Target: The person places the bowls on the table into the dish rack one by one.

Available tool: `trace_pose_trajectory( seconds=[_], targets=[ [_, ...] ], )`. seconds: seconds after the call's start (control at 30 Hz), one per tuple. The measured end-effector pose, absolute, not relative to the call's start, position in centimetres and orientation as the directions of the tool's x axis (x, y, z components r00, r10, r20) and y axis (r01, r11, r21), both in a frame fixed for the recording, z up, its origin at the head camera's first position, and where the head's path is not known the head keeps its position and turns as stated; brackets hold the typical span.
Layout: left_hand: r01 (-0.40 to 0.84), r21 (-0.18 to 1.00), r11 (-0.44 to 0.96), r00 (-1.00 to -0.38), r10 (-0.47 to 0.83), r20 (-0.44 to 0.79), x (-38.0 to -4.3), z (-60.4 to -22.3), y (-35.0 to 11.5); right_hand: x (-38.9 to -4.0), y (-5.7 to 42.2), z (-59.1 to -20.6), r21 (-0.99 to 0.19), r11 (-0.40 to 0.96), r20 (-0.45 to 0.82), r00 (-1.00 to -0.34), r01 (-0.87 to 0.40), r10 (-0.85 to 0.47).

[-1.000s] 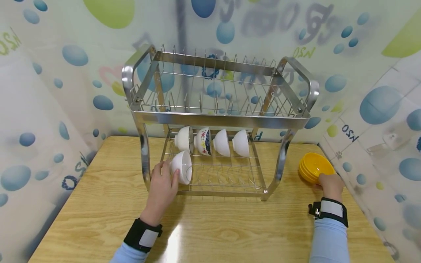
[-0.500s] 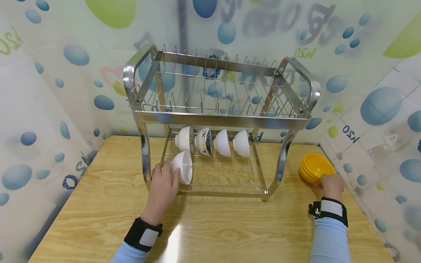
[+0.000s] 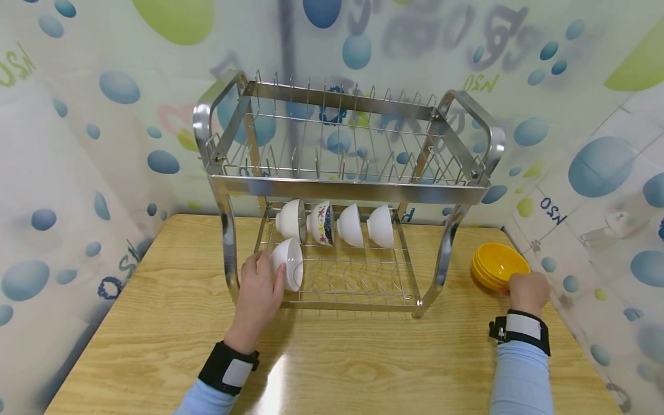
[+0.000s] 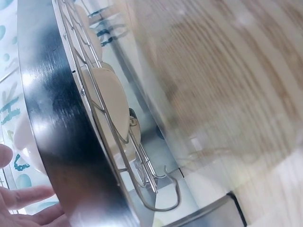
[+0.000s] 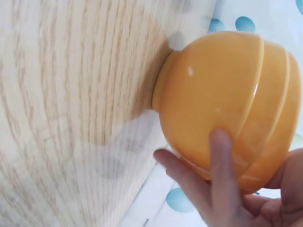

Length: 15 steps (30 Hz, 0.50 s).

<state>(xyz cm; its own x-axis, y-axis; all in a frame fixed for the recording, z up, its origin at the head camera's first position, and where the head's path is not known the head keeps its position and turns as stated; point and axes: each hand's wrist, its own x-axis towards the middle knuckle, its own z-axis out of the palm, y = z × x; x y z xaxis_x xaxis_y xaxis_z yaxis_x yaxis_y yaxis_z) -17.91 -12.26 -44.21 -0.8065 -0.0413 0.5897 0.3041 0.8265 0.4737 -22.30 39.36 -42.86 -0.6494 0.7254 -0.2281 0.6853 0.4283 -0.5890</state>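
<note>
In the head view my left hand point(image 3: 258, 294) holds a white bowl point(image 3: 289, 265) by its foot end, thumb in front. This bowl stands on its side at the front left of the dish rack's lower tier. The left wrist view has only fingertips point(image 4: 31, 195) at the edge, partly behind a metal bar. Off to the right, my right hand point(image 3: 529, 293) grips the near side of a stack of yellow bowls point(image 3: 499, 262) on the table. The right wrist view shows fingers against the outside of the yellow bowls point(image 5: 213, 85); how many they pinch I cannot tell.
The two-tier metal dish rack point(image 3: 347, 187) stands mid-table against a patterned curtain. Behind the held bowl, a back row has a cream bowl point(image 3: 290, 220), a flowered bowl point(image 3: 319, 223) and two white bowls point(image 3: 350, 226). Wire prongs line the upper tier.
My right hand has shifted slightly right along the yellow stack's near edge. My left hand has moved slightly right at the white bowl, which stays in nearly the same spot.
</note>
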Motion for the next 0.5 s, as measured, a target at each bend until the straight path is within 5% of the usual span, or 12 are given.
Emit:
trace_pose_trajectory(
  seconds=[0.5],
  targets=[
    [0.307,0.433,0.847,-0.786,-0.030,0.617,-18.35,-44.06,-11.74,-23.07,39.70,-42.51,-0.476,0.447,-0.191,-0.585,0.757,0.788]
  ],
)
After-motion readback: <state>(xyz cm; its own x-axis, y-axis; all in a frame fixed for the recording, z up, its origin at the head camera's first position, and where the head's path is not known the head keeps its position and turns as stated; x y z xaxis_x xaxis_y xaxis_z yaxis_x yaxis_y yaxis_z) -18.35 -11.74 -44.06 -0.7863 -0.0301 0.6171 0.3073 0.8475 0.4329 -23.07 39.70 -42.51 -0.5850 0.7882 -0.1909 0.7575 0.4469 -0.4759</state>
